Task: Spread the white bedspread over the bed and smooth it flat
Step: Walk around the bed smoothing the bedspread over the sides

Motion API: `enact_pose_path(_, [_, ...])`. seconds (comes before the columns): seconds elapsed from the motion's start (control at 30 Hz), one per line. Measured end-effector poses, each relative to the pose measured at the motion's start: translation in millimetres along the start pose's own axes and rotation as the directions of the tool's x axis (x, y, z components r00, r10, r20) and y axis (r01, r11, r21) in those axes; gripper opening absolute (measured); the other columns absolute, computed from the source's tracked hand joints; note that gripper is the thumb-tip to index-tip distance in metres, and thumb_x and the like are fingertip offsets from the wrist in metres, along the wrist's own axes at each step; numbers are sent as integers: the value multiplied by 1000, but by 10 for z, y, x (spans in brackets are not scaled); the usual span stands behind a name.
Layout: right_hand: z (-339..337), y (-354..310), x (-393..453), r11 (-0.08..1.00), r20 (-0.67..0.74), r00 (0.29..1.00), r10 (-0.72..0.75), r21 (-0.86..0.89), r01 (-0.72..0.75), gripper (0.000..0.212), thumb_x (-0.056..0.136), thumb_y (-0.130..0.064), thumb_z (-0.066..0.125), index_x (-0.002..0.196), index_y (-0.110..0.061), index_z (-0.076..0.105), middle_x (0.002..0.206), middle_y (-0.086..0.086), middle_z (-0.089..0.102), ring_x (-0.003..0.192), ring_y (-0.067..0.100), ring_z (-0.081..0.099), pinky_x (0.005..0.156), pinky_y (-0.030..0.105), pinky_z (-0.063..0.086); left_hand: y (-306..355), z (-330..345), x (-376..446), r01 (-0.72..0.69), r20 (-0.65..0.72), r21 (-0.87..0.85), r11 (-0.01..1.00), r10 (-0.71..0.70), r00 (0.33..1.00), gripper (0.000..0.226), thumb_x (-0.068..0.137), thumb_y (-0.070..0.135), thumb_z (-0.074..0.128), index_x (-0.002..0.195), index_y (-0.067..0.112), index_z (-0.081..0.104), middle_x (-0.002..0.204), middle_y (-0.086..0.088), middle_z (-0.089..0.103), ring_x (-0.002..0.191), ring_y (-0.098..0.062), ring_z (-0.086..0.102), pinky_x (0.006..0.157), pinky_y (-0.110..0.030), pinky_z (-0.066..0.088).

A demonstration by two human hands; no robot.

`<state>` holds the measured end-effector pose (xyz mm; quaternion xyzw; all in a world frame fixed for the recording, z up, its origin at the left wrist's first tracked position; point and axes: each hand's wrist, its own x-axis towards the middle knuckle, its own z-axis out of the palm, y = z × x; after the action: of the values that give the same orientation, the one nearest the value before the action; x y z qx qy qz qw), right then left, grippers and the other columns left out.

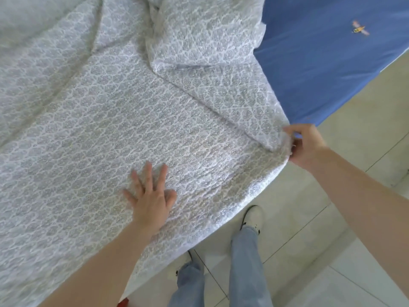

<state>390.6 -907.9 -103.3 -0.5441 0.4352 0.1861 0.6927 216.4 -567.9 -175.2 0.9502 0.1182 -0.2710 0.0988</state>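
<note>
The white bedspread [124, 111], patterned with grey medallions, covers most of the bed and lies in folds toward the top and right. My left hand [150, 196] presses flat on it with fingers spread, near the bed's front edge. My right hand [303, 145] grips the bedspread's edge at the bed's side, where the cloth bunches into creases. To the right of that edge the blue sheet [327, 69] lies uncovered, with a small orange print [359, 28] on it.
A pale tiled floor [332, 218] runs along the bed's front and right. My legs in light jeans [245, 262] and white shoes [253, 218] stand close to the bed's edge. A small red thing [124, 303] shows at the bottom edge.
</note>
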Motion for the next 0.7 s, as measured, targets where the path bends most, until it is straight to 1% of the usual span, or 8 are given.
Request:
enact_pose_path(0.07, [141, -254, 67, 1000, 98, 995, -3, 16, 1, 8, 83, -16, 65, 87, -9, 64, 70, 2, 68, 70, 21, 68, 62, 29, 55, 184, -89, 142, 10, -5, -40, 999, -10, 1000, 71, 100, 55, 22, 147, 46, -30, 155, 2, -42, 140, -39, -38, 110, -75, -1])
enact_pose_path(0.17, [338, -445, 211, 980, 169, 983, 69, -195, -35, 37, 78, -24, 79, 108, -5, 68, 118, 14, 70, 95, 26, 69, 89, 47, 56, 545, -223, 422, 2, -23, -82, 997, -4, 1000, 66, 98, 59, 16, 145, 50, -29, 154, 5, -43, 140, -40, -38, 108, -78, -3])
enact_pose_path(0.27, [316, -559, 369, 930, 200, 980, 21, -364, 54, 30, 81, -14, 78, 107, -4, 67, 103, 10, 73, 91, 25, 72, 81, 42, 58, 953, -299, 690, -18, -31, -92, 996, 15, 999, 65, 94, 63, 12, 144, 54, -27, 154, 8, -43, 139, -40, -39, 103, -81, -7])
enact_pose_path(0.4, [-193, -607, 633, 881, -85, 965, -249, -433, 189, 16, 84, -21, 67, 97, -14, 61, 91, 7, 59, 75, 22, 56, 63, 34, 48, 1383, -335, 874, 48, -42, -170, 984, -56, 998, 66, 94, 64, 19, 148, 55, -16, 156, 9, -39, 140, -41, -38, 102, -82, -9])
enact_pose_path(0.47, [-413, -483, 718, 926, -156, 983, -96, -378, 30, 20, 84, -15, 68, 102, -17, 58, 88, 7, 58, 70, 20, 55, 56, 28, 43, 1508, -315, 895, 94, -71, -182, 979, -109, 991, 65, 95, 60, 19, 150, 52, -14, 160, 4, -32, 142, -42, -33, 102, -83, -5])
enact_pose_path(0.57, [-427, -552, 759, 956, -54, 992, 117, -265, -127, 41, 70, -15, 74, 108, -17, 59, 76, 4, 57, 62, 19, 51, 55, 26, 42, 1645, -282, 963, 141, -104, -134, 981, -155, 982, 66, 93, 56, 12, 150, 48, -20, 162, -2, -27, 144, -44, -29, 102, -83, -1])
enact_pose_path(0.63, [-366, -776, 825, 973, 25, 993, 113, -206, -105, 59, 55, -26, 77, 109, -14, 60, 76, 4, 58, 52, 19, 46, 48, 23, 40, 1719, -300, 994, 152, -118, -128, 980, -168, 979, 66, 95, 53, 15, 152, 43, -18, 163, -3, -26, 145, -44, -26, 103, -83, -1])
enact_pose_path(0.7, [-303, -1010, 939, 991, 44, 997, 65, -120, -59, 74, 51, -33, 82, 119, -12, 62, 95, 5, 68, 60, 21, 60, 43, 26, 47, 1827, -340, 1074, 126, -141, -121, 985, -143, 980, 65, 96, 51, 15, 154, 40, -13, 163, -3, -25, 146, -42, -25, 104, -81, -5])
